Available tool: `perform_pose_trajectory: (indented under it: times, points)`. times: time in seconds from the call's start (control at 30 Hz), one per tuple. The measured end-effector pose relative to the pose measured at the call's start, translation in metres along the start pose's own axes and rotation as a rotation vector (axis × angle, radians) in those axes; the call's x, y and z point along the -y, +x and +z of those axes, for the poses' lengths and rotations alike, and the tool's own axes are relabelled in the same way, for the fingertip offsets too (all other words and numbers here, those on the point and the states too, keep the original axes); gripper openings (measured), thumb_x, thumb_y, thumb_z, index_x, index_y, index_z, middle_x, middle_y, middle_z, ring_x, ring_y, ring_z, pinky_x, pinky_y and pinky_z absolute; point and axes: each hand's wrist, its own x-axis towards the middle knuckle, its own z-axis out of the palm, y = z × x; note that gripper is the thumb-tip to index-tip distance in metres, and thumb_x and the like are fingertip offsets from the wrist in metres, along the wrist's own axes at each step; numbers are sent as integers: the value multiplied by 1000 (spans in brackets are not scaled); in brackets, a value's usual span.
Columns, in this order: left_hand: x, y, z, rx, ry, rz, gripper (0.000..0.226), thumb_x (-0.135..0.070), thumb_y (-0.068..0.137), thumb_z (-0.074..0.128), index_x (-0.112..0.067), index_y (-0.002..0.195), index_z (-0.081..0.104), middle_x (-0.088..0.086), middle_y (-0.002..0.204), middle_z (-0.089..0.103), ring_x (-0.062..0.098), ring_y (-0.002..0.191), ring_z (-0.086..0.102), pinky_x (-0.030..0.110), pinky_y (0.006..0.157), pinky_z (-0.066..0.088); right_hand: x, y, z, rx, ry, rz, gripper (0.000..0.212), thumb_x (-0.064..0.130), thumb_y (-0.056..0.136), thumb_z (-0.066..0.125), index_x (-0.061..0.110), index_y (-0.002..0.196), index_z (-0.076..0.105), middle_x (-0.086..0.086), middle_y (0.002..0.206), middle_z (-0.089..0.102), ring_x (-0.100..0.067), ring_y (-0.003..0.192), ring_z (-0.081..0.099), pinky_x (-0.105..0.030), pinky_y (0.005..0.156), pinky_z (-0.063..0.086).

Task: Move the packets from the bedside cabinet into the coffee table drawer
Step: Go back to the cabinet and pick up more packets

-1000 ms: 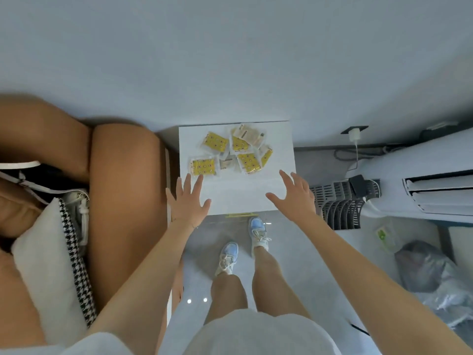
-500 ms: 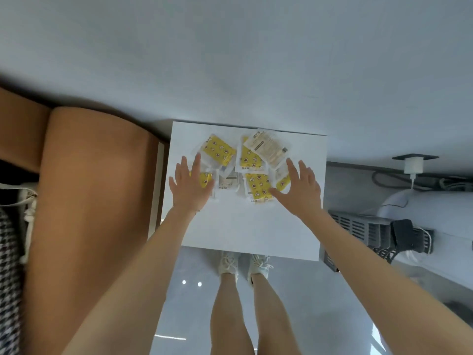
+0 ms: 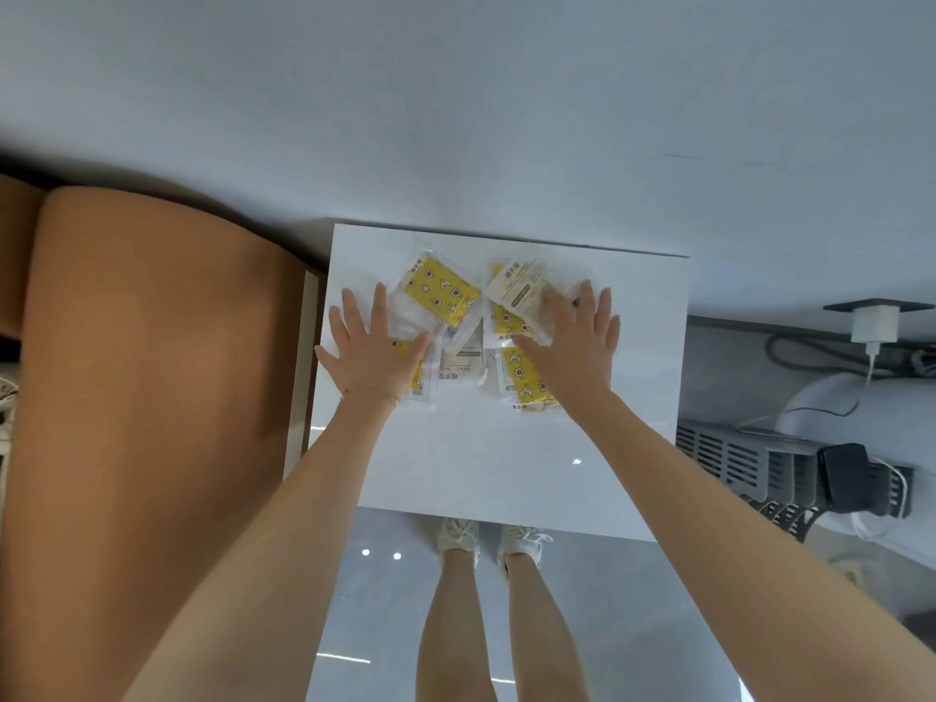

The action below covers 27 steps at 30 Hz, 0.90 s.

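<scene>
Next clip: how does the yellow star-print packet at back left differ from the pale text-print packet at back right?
The yellow packet is bright with stars and moons; the pale packet is cream with dark text. The yellow packet's print lies uncovered; the right hand rests straight fingers on the pale packet. Both lie flat on the white cabinet top.

Pale grey wall, upper frame. Tan padded furniture, left; glossy grey floor, bottom, with light reflections. White charger and grey vented appliance, right.
</scene>
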Motion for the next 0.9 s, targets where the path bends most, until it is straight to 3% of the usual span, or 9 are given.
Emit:
perform_pose_trajectory:
  times: [0.07, 0.2, 0.3, 0.37, 0.47, 0.57, 0.77, 0.9]
  points:
    - [-1, 0, 2, -1, -56, 17, 80, -68, 86, 38, -39, 149, -3, 5, 159, -13, 29, 146, -11, 60, 113, 8, -6, -4, 1, -47, 22, -56, 58, 47, 91, 54, 24, 143, 38, -13, 160, 8, -32, 148, -8, -48, 120, -2]
    - [-11, 5, 2, -22, -197, -44, 74, -68, 88, 34, -39, 149, 4, 6, 159, -9, 30, 146, -11, 61, 112, 3, -11, -11, 4, -40, 52, -131, 54, 51, 87, 58, 19, 130, 50, -11, 159, 15, -27, 149, -2, -44, 119, -1]
    - [-20, 10, 3, -49, -249, -96, 74, -66, 87, 40, -36, 149, 13, 9, 159, -5, 32, 146, -9, 63, 111, 3, -4, -5, -2, -20, 186, -126, 41, 46, 89, 58, 15, 116, 58, -9, 156, 27, -23, 148, 11, -39, 119, 8]
    - [-23, 10, 5, -65, -272, -112, 73, -63, 86, 47, -36, 148, 20, 10, 159, -3, 33, 146, -8, 63, 111, 4, 2, 1, -4, 1, 220, -146, 39, 34, 89, 62, 14, 121, 55, -9, 153, 31, -23, 145, 18, -38, 117, 16]
    - [-23, 12, 6, -98, -346, -118, 70, -59, 84, 55, -35, 145, 31, 9, 159, 1, 31, 146, -7, 64, 111, 4, 10, 6, -1, 34, 173, -137, 70, 29, 86, 65, 18, 146, 30, -8, 157, 23, -24, 146, 15, -39, 117, 13]
    - [-21, 11, 8, -96, -351, -96, 70, -59, 83, 56, -36, 144, 31, 8, 159, 0, 29, 146, -9, 63, 111, 3, 16, 9, -1, 36, 201, -90, 90, 27, 83, 68, 18, 152, 12, -6, 156, 22, -26, 145, 16, -42, 117, 13]
    - [-7, -5, 16, -141, -280, 43, 58, -51, 89, 53, -29, 141, 38, 9, 159, 8, 27, 147, -2, 62, 112, 6, 27, 10, -1, 55, 206, -71, 85, 22, 87, 64, 10, 151, 11, -9, 148, 33, -28, 140, 22, -37, 118, 12]
    - [8, -11, 20, -179, -250, 143, 49, -51, 93, 38, -20, 129, 50, 10, 156, 21, 27, 147, 10, 59, 113, 10, 28, 1, 6, -37, 185, -122, 74, 18, 87, 63, 7, 148, 23, -11, 138, 41, -29, 133, 29, -37, 116, 19]
